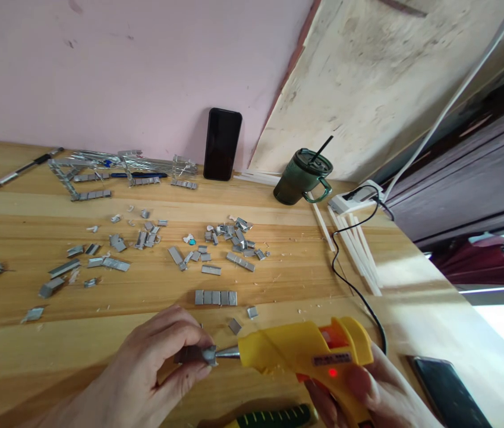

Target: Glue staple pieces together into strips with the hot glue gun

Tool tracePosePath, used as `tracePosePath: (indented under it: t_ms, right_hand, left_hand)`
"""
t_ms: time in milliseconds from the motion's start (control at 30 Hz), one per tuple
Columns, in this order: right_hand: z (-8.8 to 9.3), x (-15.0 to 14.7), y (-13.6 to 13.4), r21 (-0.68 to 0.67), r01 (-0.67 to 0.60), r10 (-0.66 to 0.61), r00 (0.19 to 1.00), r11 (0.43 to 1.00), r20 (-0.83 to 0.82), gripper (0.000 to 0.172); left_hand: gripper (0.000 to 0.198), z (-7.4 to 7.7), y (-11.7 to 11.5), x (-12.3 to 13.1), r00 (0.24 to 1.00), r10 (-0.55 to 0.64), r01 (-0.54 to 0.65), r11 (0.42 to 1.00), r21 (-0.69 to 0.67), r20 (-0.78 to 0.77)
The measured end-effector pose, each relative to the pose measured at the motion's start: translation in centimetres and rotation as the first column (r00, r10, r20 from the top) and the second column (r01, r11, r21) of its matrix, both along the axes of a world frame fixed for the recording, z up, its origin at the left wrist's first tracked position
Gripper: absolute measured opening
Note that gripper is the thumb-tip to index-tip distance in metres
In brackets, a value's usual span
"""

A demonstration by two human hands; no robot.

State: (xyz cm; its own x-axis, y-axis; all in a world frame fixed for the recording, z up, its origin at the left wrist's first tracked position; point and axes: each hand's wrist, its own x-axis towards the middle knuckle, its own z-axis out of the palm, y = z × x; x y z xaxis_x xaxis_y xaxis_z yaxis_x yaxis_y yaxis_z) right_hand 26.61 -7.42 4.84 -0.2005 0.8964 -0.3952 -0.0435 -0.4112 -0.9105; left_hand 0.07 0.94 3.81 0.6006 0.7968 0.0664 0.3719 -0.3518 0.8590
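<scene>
My right hand (pixel 359 386) is wrapped round the grip of a yellow hot glue gun (pixel 279 348), whose red light is lit. The gun's metal nozzle points left and meets a small grey metal piece (pixel 208 355). Between thumb and fingers, my left hand (pixel 158 362) pinches that piece, and part of it is hidden. Just beyond my hands lies a row of joined grey metal pieces (pixel 215 297). Two loose flat pieces (pixel 235 325) rest near the gun's tip. Below the gun is a green and yellow handle (pixel 274 418), partly cut off by the frame.
Loose metal pieces (pixel 238 235) lie scattered mid-table. Wire frames and thin rods (pixel 145 163) lie at the back, beside a pen (pixel 27 168). A phone (pixel 223 144) leans on the wall. Right are a green mug (pixel 299 178), glue sticks (pixel 359 249), a power strip (pixel 352 199), black cord (pixel 359 291) and another phone (pixel 450 392).
</scene>
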Motion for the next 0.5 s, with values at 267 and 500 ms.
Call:
tracePosePath:
  t_ms: [267,500]
  right_hand:
    - [0.02,0.29,-0.01,0.031,-0.062,0.061,0.997,0.998,0.04,0.061]
    - [-0.29,0.08,-0.85,0.012,-0.043,0.042,0.999,0.999,0.025,0.059]
  left_hand:
    - [0.008,0.26,0.0,-0.02,1.0,0.019,-0.019,0.999,-0.027,-0.001]
    - [0.009,-0.08,-0.41,0.08,0.998,0.046,-0.042,0.997,-0.069,0.048]
